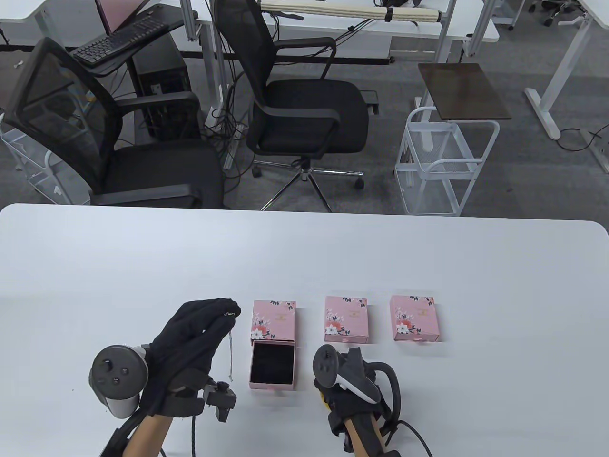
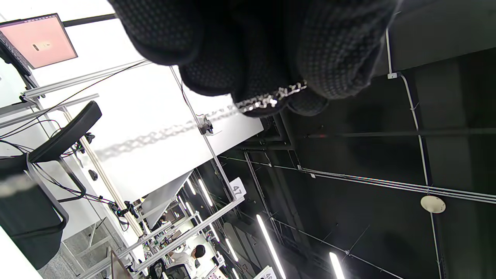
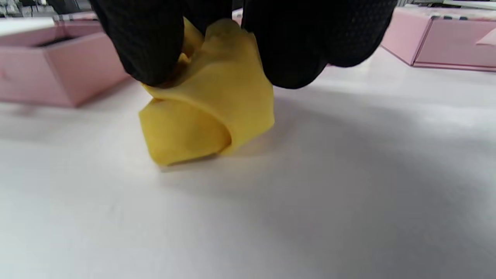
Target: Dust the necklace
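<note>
Necklace (image 1: 230, 345) hangs at lower left of the table view, where we pinch its chain in the left hand (image 1: 190, 342) fingertips. Our right hand (image 1: 354, 395), lower centre, grips a crumpled yellow cloth (image 3: 209, 104) touching the white table (image 1: 304, 257), beside the open pink box (image 1: 272, 364).

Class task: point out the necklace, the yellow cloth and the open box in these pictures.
necklace (image 1: 230, 352): table view, middle of the hanging chain.
yellow cloth (image 3: 209, 116): right wrist view, its folded front.
open box (image 1: 272, 363): table view, black lining of the drawer.
</note>
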A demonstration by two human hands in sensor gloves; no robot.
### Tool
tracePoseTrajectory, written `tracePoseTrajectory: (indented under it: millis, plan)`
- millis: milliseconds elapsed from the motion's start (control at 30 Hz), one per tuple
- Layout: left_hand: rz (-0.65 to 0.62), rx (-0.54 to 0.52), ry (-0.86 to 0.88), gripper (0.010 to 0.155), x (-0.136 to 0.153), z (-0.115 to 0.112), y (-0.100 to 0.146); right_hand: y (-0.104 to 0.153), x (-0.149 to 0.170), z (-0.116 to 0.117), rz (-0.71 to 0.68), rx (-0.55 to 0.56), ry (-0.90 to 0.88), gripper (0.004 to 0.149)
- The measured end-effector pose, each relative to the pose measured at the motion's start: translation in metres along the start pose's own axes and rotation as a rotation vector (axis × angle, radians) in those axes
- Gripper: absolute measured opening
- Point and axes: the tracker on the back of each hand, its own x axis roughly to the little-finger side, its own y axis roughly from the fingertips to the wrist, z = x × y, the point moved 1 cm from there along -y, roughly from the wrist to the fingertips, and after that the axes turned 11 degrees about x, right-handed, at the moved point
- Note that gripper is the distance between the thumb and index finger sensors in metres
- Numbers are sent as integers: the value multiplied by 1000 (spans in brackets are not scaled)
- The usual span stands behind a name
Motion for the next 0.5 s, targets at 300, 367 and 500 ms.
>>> tracePoseTrajectory:
  millis: [300, 367, 500]
  plan:
    - [16, -6, 5, 36, 4, 3, -1, 3, 0, 0, -2, -80, -46, 70]
    - [15, 2, 0, 36, 3, 1, -1, 7, 1, -7, -8, -60, -68, 72]
    - [11, 29, -8, 36, 3, -6, -2, 18, -5, -31, -43, 61, -75, 70]
